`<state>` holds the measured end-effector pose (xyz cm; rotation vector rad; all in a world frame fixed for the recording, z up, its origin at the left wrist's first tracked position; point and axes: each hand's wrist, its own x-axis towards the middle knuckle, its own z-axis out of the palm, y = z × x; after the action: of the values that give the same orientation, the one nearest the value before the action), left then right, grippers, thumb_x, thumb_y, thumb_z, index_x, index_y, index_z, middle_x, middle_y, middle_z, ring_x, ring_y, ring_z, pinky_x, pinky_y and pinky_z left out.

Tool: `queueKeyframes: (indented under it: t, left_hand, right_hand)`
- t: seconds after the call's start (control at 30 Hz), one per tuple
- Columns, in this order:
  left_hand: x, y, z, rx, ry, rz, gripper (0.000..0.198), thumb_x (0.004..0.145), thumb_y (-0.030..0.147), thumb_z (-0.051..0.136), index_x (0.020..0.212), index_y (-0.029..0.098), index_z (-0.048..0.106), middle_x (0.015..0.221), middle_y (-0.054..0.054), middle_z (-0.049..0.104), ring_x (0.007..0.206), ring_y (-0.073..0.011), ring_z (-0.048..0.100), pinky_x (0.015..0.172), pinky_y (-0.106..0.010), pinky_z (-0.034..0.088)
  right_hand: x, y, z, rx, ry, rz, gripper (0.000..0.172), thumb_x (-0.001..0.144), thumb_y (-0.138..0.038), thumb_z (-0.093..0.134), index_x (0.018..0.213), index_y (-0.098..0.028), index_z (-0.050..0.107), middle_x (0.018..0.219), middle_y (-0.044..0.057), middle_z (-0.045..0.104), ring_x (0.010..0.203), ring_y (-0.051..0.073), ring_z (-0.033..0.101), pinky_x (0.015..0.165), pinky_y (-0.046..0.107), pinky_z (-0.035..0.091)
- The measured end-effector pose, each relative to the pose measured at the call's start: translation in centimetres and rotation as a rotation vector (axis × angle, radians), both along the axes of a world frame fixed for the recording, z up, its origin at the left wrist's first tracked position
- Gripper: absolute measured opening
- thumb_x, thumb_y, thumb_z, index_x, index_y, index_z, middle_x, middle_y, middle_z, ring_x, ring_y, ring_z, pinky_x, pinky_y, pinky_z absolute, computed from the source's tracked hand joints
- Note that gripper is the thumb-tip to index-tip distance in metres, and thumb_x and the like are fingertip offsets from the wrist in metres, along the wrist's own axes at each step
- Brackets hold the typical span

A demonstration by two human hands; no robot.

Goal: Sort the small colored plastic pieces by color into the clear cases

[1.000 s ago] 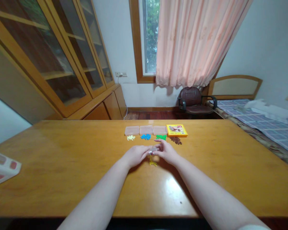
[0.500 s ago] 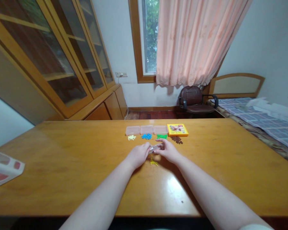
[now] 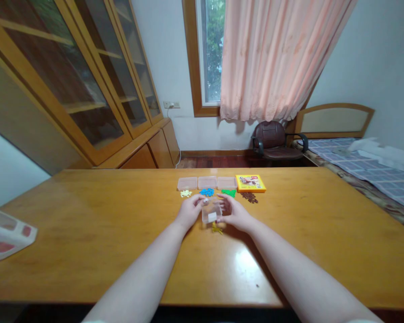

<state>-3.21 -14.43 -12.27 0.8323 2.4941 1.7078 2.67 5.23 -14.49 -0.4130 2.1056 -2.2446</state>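
Note:
A small clear plastic box [image 3: 207, 216] with a white label is held between both hands above the table. My left hand [image 3: 189, 210] is closed on its left edge, and my right hand [image 3: 234, 211] grips the right side with fingers curved. Just below the box lies a small heap of yellow pieces [image 3: 217, 229]. Beyond my hands are heaps of pale yellow pieces [image 3: 186, 194], blue pieces [image 3: 207, 192], green pieces [image 3: 229, 193] and brown pieces [image 3: 249, 197].
Three clear plastic trays [image 3: 187, 183] stand in a row behind the heaps, beside a yellow box [image 3: 251, 183] with a printed picture. A white plastic holder [image 3: 10, 233] is at the left of the wooden table [image 3: 104, 233]. A chair [image 3: 272, 139] is beyond the far edge.
The clear box has turned in my hands, so its broad face with the white label now shows. The yellow pieces below have stayed on the table.

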Motion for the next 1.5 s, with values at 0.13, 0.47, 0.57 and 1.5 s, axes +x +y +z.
queueKeyframes:
  t: [0.13,0.47,0.57,1.5]
  left_hand:
    - [-1.1,0.0,-0.6,0.229,-0.251,0.1,0.029,0.084,0.044,0.055,0.091,0.016,0.063,0.07,-0.001,0.069,0.06,-0.0188,0.067,0.065,-0.031,0.054]
    - [-1.1,0.5,-0.6,0.526,-0.632,0.061,0.037,0.089,0.025,0.057,0.125,0.02,0.05,0.112,-0.01,0.068,0.086,-0.0179,0.071,0.079,-0.033,0.058]
    - [-1.2,0.5,-0.7,0.456,-0.571,0.055,0.039,0.09,0.022,0.054,0.128,0.019,0.048,0.114,-0.011,0.067,0.087,-0.017,0.071,0.085,-0.036,0.057]
    - [-0.5,-1.0,-0.7,-0.481,0.196,-0.065,0.038,0.074,0.031,0.071,0.109,0.019,0.065,0.103,-0.007,0.06,0.097,-0.0222,0.058,0.091,-0.038,0.047]
  right_hand:
    - [0.4,-0.3,0.6,0.071,0.05,0.047,0.087,0.059,-0.018,0.083,0.135,-0.024,0.041,0.129,0.013,0.055,0.121,0.026,0.053,0.105,0.048,0.041]
    - [0.7,0.3,1.3,0.296,0.136,-0.152,0.076,0.074,-0.023,0.074,0.141,-0.026,0.037,0.129,0.011,0.057,0.119,0.024,0.054,0.105,0.049,0.039]
    - [0.8,0.1,1.7,0.394,0.125,-0.168,0.08,0.072,-0.023,0.075,0.142,-0.025,0.036,0.126,0.011,0.059,0.117,0.024,0.056,0.105,0.049,0.039]
    - [0.3,0.5,0.8,0.933,0.09,-0.324,0.078,0.07,-0.034,0.075,0.138,-0.017,0.041,0.126,0.016,0.058,0.121,0.031,0.049,0.103,0.048,0.032]
